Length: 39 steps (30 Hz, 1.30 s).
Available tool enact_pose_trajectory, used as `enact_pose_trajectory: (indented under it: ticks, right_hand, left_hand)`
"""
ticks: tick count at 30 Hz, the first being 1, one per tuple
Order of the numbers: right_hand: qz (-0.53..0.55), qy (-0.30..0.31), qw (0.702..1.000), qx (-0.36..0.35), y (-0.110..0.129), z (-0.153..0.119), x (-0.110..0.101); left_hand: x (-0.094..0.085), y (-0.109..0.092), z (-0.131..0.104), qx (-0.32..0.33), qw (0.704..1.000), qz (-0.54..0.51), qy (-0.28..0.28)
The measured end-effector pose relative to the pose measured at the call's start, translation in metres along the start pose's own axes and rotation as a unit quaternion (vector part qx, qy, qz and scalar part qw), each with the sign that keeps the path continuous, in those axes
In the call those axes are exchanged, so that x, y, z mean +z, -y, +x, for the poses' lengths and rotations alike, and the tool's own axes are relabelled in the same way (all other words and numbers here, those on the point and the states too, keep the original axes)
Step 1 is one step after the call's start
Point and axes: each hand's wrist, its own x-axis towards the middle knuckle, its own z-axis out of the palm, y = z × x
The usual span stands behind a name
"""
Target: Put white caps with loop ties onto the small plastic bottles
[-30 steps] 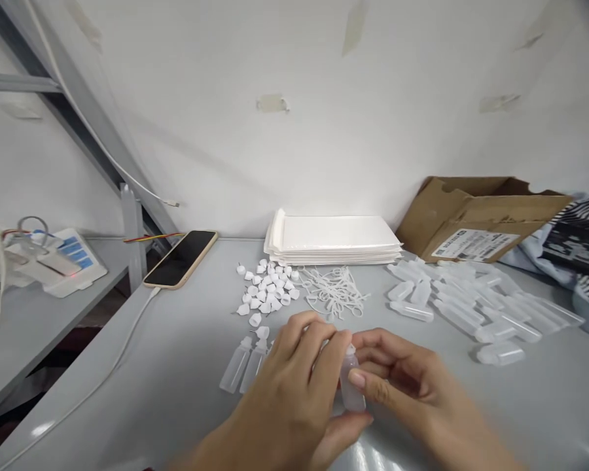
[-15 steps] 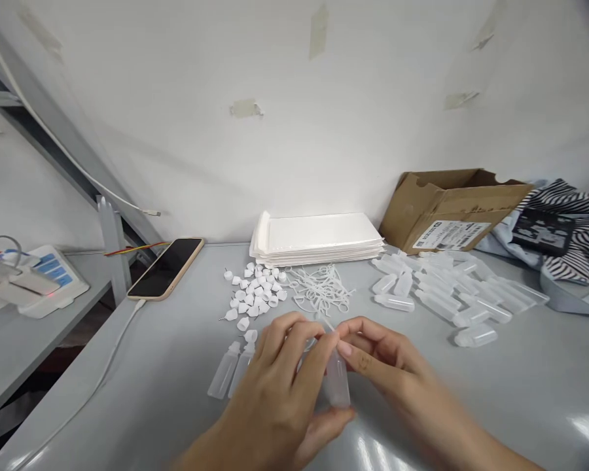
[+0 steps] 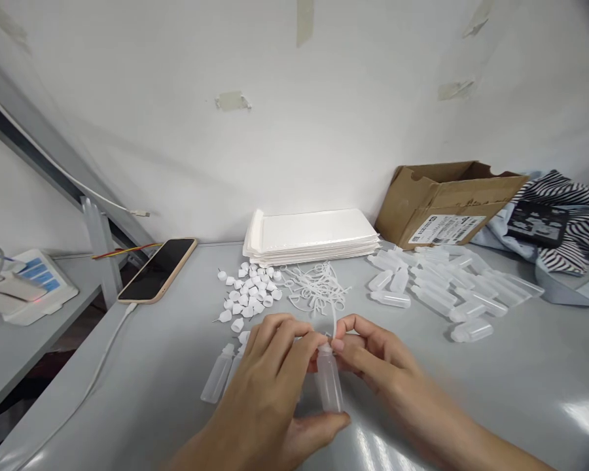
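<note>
My left hand (image 3: 267, 383) is closed on a small translucent squeeze bottle (image 3: 330, 383), its thumb under the base and its fingers at the neck. The bottle stands nearly upright, neck away from me. Beside the neck, my right hand (image 3: 380, 360) pinches a thin white looped strap (image 3: 334, 319), whose free end points up. Whether the loop is around the neck is hidden by my fingers. Left of my left hand lies another bottle (image 3: 218, 374), with one more partly covered. White needle-tip caps (image 3: 250, 291) and a tangle of straps (image 3: 319, 288) lie just beyond.
A stack of white padded envelopes (image 3: 314, 232) sits against the wall. Several loose bottles (image 3: 436, 297) are spread to the right, before an open cardboard box (image 3: 422, 203) and striped cloth (image 3: 579, 203). A phone (image 3: 160, 269) with a charging cable (image 3: 98, 373) lies on the left.
The strap at the bottle's neck now stands more upright in my right fingers. The bottle shows more clearly between my hands, and the whole view has shifted slightly.
</note>
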Motion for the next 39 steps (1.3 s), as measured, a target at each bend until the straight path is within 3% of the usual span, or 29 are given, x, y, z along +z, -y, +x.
enact_pose_trajectory:
  ticks: [7, 11, 17, 22, 25, 31, 39]
  right_hand:
    - [-0.014, 0.023, 1.000, -0.014, -0.001, 0.001, 0.002]
    - [-0.029, 0.016, 0.999, -0.017, -0.002, 0.001, 0.004]
    - [-0.132, -0.010, 0.991, -0.028, -0.003, 0.001, 0.000]
    - [-0.298, -0.022, 0.948, -0.113, -0.002, 0.002, -0.006]
    - [-0.297, -0.040, 0.943, -0.146, -0.003, 0.003, -0.007]
    - [-0.219, -0.050, 0.969, -0.101, -0.003, 0.006, -0.005]
    - [-0.182, -0.093, 0.973, -0.107, -0.005, 0.011, -0.007]
  left_hand:
    - [0.007, 0.004, -0.006, 0.035, 0.998, 0.033, -0.044]
    - [0.009, 0.006, -0.006, 0.045, 0.997, 0.049, -0.041]
    - [0.002, 0.004, -0.001, 0.028, 0.999, 0.041, 0.013]
    - [-0.006, -0.001, 0.001, 0.001, 0.998, 0.034, 0.056]
    - [-0.005, 0.001, 0.000, 0.009, 0.998, 0.037, 0.042]
    - [0.005, 0.011, -0.003, 0.064, 0.997, 0.046, 0.005]
    - [-0.001, 0.004, -0.001, 0.014, 0.996, 0.053, 0.075]
